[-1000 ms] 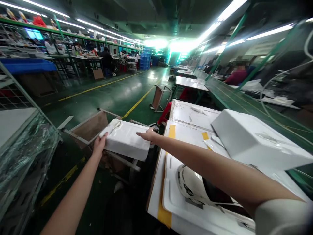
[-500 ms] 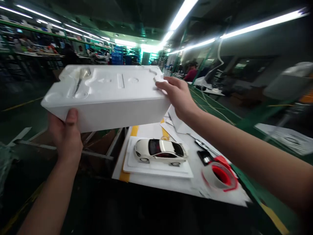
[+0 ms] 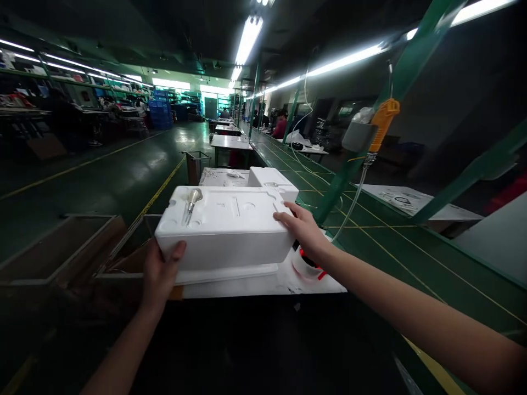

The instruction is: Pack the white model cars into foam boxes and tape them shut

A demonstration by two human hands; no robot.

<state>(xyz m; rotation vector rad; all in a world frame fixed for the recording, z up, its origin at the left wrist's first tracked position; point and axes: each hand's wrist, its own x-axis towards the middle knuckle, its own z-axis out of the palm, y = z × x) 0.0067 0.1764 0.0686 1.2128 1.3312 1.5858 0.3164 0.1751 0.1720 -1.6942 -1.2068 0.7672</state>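
A white foam block [image 3: 230,247] with moulded recesses on top is held level between my two hands. My left hand [image 3: 162,269] grips its front left corner, thumb on the front face. My right hand [image 3: 302,227] is closed on its right end, fingers over the top edge. A brush-like tool [image 3: 192,206] lies in a recess at the block's top left. Beneath the block, the edge of a white foam base [image 3: 234,274] shows on the white work surface [image 3: 255,288]. The model car is hidden behind the block.
A tape roll [image 3: 305,266] with a red core sits right of the block. Behind stands another white foam box [image 3: 272,178]. An orange air gun [image 3: 383,123] hangs at the right by a green post. Open-topped bins [image 3: 61,247] stand at the left.
The foam block has come down over the foam base and now hides the car, with both hands still holding it. The camera view has tilted up and turned right.
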